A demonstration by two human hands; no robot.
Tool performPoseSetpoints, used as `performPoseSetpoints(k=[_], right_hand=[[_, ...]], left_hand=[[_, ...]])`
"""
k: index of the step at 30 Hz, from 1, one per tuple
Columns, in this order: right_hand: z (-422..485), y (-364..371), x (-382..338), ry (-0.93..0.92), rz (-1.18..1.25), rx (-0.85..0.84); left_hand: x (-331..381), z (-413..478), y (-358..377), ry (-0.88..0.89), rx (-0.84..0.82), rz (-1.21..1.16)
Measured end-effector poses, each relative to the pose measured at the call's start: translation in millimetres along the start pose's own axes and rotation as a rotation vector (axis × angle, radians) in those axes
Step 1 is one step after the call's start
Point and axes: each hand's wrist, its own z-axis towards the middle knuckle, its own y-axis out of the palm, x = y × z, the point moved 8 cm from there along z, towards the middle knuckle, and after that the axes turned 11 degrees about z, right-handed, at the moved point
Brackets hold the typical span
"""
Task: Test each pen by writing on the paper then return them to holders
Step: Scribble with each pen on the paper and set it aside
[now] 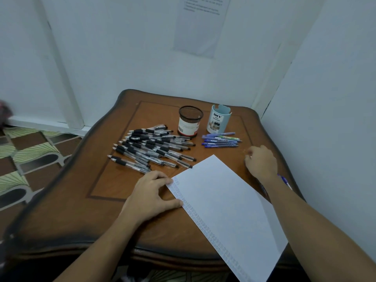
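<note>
1. This is a tight corner of a room, probably in a home and set up as a small work nook. Plain white walls (122,58) close it in on the far and right sides.
2. On the left, the floor tiles (30,151) carry green fans, brown squares and black ovals, a domestic pattern.
3. The brown wooden table (85,180) has a carved, scalloped edge, like household furniture.
4. A white printed sheet (199,23) is stuck to the far wall; its text is unreadable.
5. Stationery sits on the table's far side: a black mesh holder (190,121) and a pale blue plastic holder (218,119).
</note>
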Motion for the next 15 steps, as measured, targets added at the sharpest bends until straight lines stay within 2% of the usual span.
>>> performPoseSetpoints(k=[3, 5, 7, 10, 15], right_hand=[[12.0, 22.9, -40.6, -0.223, 0.084, -0.134], [19.5, 39.5, -59.8, -0.296, 0.069, -0.229], [26.1, 51.1, -71.0, -0.292, 0.098, -0.273], [33.0, 54.7, -78.8, -0.271, 0.112, -0.241], [29.1, 56.7, -88.1, -0.358, -0.044, -0.283]], left_hand=[[-0.5, 0.1, -0.2, -0.007, -0.007, -0.001], [-1.6, -0.2, 0.6, -0.007, -0.009, -0.010], [-3.0, 0.3, 2.8, -0.017, -0.023, -0.014], [-4.3, 1.2, 3.4, -0.022, -0.022, -0.015], [-4.9, 1.4, 2.4, -0.011, -0.012, -0.010]])
